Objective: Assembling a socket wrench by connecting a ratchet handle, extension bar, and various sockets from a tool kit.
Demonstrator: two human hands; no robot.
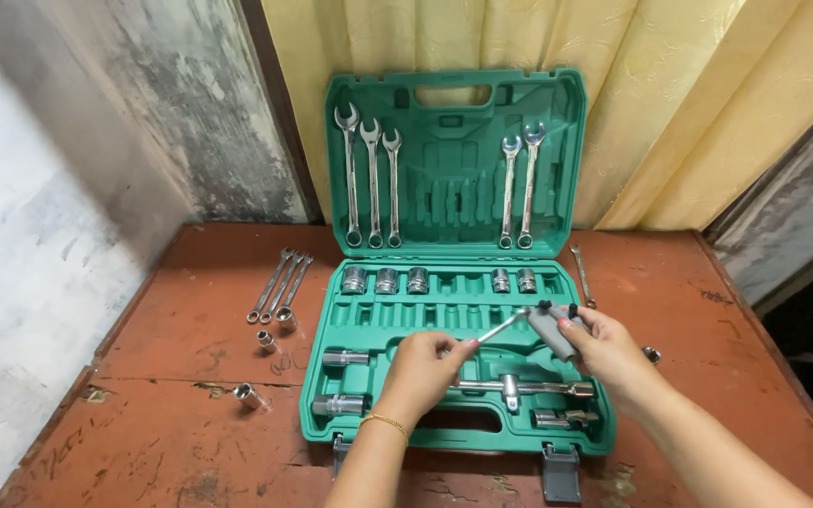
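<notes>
An open green tool case (pixel 458 437) lies on a red-brown table, its lid propped upright against a yellow curtain. Over the lower tray my left hand (pixel 422 370) pinches a thin metal key (pixel 501 327) by one end. My right hand (pixel 602 346) grips a grey holder (pixel 549 329) with black-tipped keys, just right of the thin key's other end. Sockets (pixel 386 280) sit in the tray's top row. Below my hands a sliding T-bar (pixel 519 387) rests in its slot. Wrenches (pixel 372 179) hang in the lid.
Three loose wrenches (pixel 278 287) lie on the table left of the case, with two loose sockets (pixel 250 396) nearer me. Another wrench (pixel 581 275) lies right of the case, and a small socket (pixel 651 355) sits beyond my right hand. Worn walls close both sides.
</notes>
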